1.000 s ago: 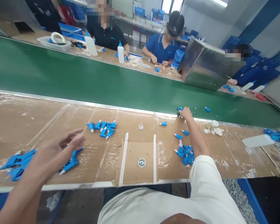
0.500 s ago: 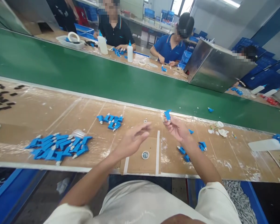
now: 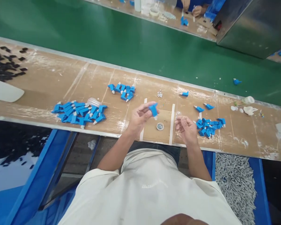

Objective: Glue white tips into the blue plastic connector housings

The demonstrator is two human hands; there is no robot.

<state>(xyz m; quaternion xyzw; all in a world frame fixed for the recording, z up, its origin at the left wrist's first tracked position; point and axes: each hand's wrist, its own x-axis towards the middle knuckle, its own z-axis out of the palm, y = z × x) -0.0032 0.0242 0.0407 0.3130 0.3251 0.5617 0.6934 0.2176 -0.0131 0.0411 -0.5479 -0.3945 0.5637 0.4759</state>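
My left hand (image 3: 140,117) is closed around a small blue plastic part (image 3: 153,109) with a whitish tip, held above the cardboard mat (image 3: 165,115). To its right, my right hand (image 3: 186,128) has its fingers pinched together; whatever is in them is too small to make out. A small clear object (image 3: 178,113) shows just beyond those fingertips. Between the hands and nearer my body, a small round cup (image 3: 160,126) holds dark metallic bits. Tiny whitish pieces (image 3: 159,93) lie farther back on the bench.
Blue parts lie in a large pile (image 3: 79,113), a smaller group (image 3: 123,90) and a right-hand cluster (image 3: 209,126). Black pieces (image 3: 7,64) are at far left. A green belt (image 3: 131,47) runs behind; a co-worker's hands (image 3: 192,9) are across it. Grey pieces fill a bin (image 3: 235,184).
The view has tipped downward. Earlier my right hand held a blue part and my left was empty; now the left holds one. My right hand has come back toward my body.
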